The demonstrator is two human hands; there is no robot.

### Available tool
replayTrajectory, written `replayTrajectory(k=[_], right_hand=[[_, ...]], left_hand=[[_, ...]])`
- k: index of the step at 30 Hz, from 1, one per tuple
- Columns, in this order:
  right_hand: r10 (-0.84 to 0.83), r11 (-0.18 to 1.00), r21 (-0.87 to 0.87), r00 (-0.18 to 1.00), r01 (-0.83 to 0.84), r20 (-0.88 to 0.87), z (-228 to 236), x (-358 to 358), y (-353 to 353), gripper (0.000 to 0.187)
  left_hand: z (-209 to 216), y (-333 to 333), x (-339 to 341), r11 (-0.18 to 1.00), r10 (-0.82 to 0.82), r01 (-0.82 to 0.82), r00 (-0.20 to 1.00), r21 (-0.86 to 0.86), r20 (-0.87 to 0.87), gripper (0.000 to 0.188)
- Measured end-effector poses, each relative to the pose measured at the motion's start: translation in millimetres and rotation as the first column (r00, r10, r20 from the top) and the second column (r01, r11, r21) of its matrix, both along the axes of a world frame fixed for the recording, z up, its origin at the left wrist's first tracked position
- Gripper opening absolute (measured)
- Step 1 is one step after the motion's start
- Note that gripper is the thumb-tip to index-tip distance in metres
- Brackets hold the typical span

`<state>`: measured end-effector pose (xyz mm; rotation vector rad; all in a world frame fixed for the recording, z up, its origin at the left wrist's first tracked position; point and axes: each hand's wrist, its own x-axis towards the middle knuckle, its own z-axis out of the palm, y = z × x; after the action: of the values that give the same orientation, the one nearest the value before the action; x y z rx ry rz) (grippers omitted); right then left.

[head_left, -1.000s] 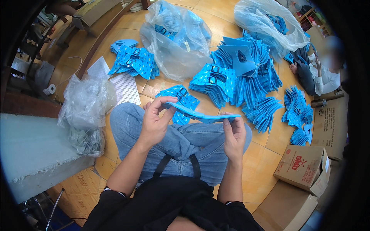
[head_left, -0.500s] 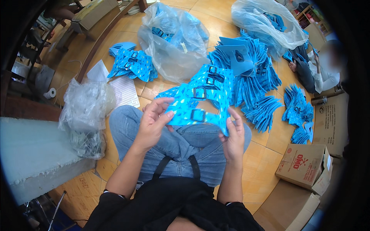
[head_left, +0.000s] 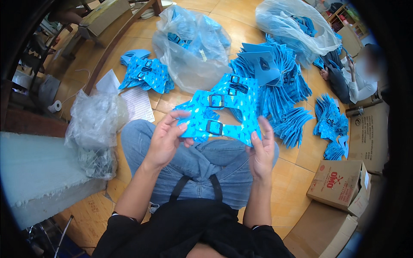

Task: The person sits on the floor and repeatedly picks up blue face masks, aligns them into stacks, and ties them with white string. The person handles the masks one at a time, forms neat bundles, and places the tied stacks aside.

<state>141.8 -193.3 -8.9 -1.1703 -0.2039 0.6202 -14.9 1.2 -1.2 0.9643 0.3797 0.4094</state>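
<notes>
Orange-tan floor tiles spread out beneath the person's crossed legs in blue jeans. Above the lap, both hands were grasping one flat blue patterned piece with black buckles and an open cut-out, held roughly level with its buckled face up. The left hand pinched its left edge, thumb on top and the fingers partly hidden; the right hand gripped the lower right corner with its thumb, the index finger sticking up, slightly blurred.

Just beyond, and partly covered by the held piece, lay more blue pieces, rising to the right into a big fanned pile. A smaller stack sat farther left, near a printed sheet and a heap of crumpled clear plastic. Between the stack and the pile stood a translucent bag holding blue pieces; another bag was at the upper right. Well off to the right, a cardboard carton stood by a fan of pieces, and a second person in a pale top sat beyond.
</notes>
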Motion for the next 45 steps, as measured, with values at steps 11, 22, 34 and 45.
replayTrajectory(k=[11, 22, 34, 45], right_hand=[[0.291, 0.956, -0.139, 0.807, -0.256, 0.514, 1.7, 5.3, -12.6, 0.021], [0.242, 0.97, -0.138, 0.762, -0.2, 0.6, -8.9, -42.3, 15.3, 0.024], [0.386, 0.914, -0.198, 0.609, -0.354, 0.692, 15.7, -28.3, 6.9, 0.049], [0.265, 0.963, -0.247, 0.55, -0.108, 0.792, 19.5, -43.3, 18.2, 0.057]], left_hand=[[-22.1, -6.7, -0.1, 0.651, 0.258, -0.024, 0.947, 0.759, -0.191, 0.043], [-2.8, -44.3, 15.9, 0.995, 0.073, -0.076, 0.996, 0.058, 0.048, 0.035], [4.3, -45.3, 14.5, 0.99, 0.102, -0.104, 0.994, 0.096, 0.027, 0.034], [11.1, -49.0, 13.0, 0.997, -0.018, 0.022, 0.999, -0.07, 0.049, 0.033]])
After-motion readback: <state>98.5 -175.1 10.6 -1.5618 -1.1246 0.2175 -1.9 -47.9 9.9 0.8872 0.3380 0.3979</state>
